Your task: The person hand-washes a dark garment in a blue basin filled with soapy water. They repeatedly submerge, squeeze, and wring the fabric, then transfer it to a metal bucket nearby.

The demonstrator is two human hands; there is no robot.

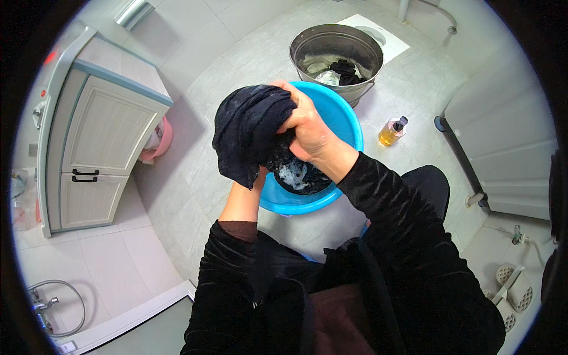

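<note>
A dark wet cloth garment (250, 126) is bunched up between my two hands above a blue plastic basin (350, 117). My right hand (308, 126) grips its right side, fingers curled into the folds. Most of my left hand (262, 174) is hidden beneath the cloth; only its wrist side shows, so its fingers cannot be made out. Part of the dark cloth (306, 182), with whitish suds on it, hangs or lies low in the basin under my right wrist.
Behind the basin stands a metal bucket (335, 33) holding dark and pale cloths (345, 73). A pump bottle of amber liquid (391, 132) stands on the tiled floor to the right. A cabinet (106, 128) and a pink basin (165, 142) are at left, a grey appliance (506, 120) at right.
</note>
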